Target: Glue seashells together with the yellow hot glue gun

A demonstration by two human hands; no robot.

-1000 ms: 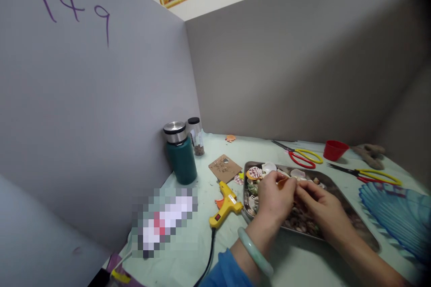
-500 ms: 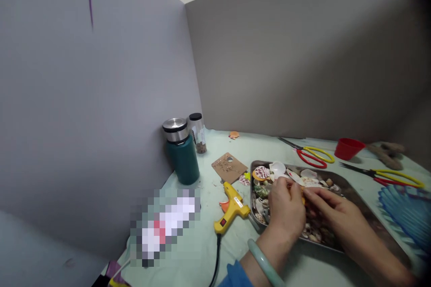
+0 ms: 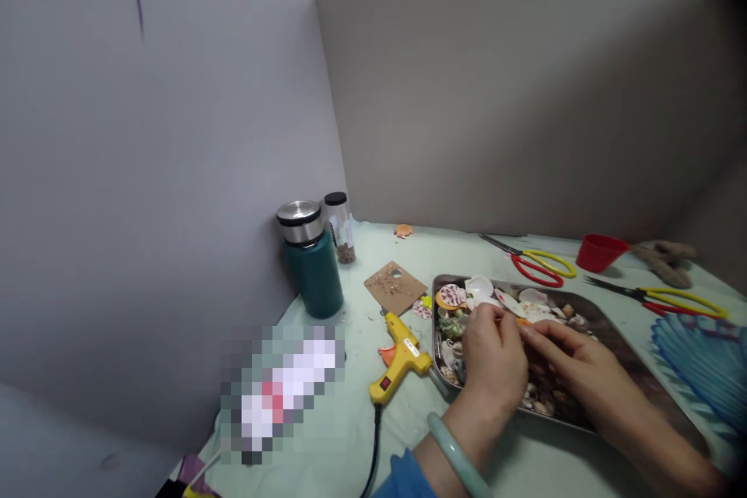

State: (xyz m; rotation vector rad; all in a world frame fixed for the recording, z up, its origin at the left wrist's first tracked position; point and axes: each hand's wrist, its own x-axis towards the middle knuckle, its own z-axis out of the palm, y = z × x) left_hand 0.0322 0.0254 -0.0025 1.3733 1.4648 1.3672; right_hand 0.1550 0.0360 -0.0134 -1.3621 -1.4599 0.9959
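Left hand: My left hand [image 3: 495, 358] is curling over the tray, its fingers drawn in close together; their tips are turning away from view, so I cannot tell whether they are pinching anything.
Right hand: My right hand [image 3: 575, 362] is meeting it from the side, thumb and forefinger nearly together, pinching a small orange piece [image 3: 524, 321].
Orange piece: It is showing as a sliver between my two hands, at my right fingertips; my fingers are hiding the rest.
Tray: The metal tray [image 3: 627, 362] is lying under both hands, reaching out past my right wrist.
Shells: White shells [image 3: 482, 288] are lying in the tray just beyond my grip, and a speckled shell [image 3: 452, 296] is resting to their left.
Glue gun: The yellow glue gun [image 3: 400, 362] is lying left of my grip, beside the tray, its black cord running toward me.
Cardboard: A brown card [image 3: 394, 289] is lying farther left and beyond the glue gun.
Bottle: The dark green bottle [image 3: 315, 276] is standing well left of my hands.
Scissors: One pair of scissors [image 3: 516, 252] is lying beyond my grip, past the tray.
Cup: The red cup [image 3: 600, 253] is sitting beyond and right of my fingers.
Blue dish: The ribbed blue dish [image 3: 700, 358] is resting well to the right of my grip.
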